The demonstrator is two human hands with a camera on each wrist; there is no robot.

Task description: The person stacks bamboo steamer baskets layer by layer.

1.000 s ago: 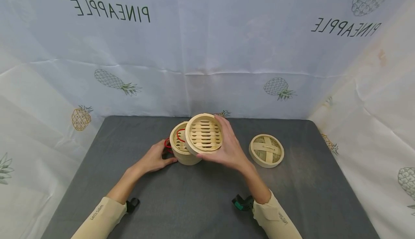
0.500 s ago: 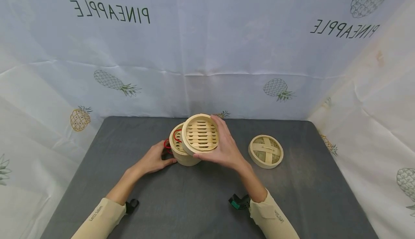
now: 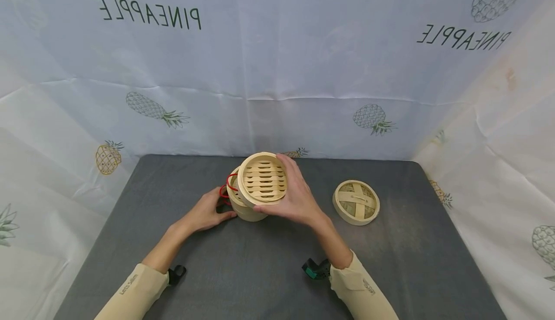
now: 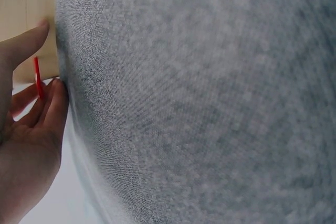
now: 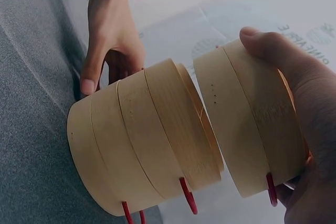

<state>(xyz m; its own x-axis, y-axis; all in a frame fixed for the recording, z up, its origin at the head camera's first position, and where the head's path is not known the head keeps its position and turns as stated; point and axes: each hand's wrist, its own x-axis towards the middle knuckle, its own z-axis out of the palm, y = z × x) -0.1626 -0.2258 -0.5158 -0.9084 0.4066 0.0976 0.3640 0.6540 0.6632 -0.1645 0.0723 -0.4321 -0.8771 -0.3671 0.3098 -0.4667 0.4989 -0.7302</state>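
My right hand (image 3: 299, 199) grips a round bamboo steamer basket (image 3: 263, 179) by its right side, with the slatted floor and open top in sight. It is held tilted just above a stack of bamboo steamer baskets (image 3: 250, 213) standing on the table; the right wrist view shows a narrow gap between basket (image 5: 231, 119) and stack (image 5: 131, 140). Low on the stack's left side, my left hand (image 3: 211, 210) holds it between thumb and fingers, the thumb (image 4: 37, 38) lying against the wall. Red cord loops (image 3: 225, 190) hang at the left of the baskets.
A woven bamboo lid (image 3: 356, 203) with crossed straps lies at the right of the dark grey table (image 3: 243, 276). Behind and beside the table hangs a white cloth (image 3: 277, 64) printed with pineapples.
My right hand has moved left with the tilted basket, which now covers more of the stack in the head view. The left hand keeps its place at the stack.
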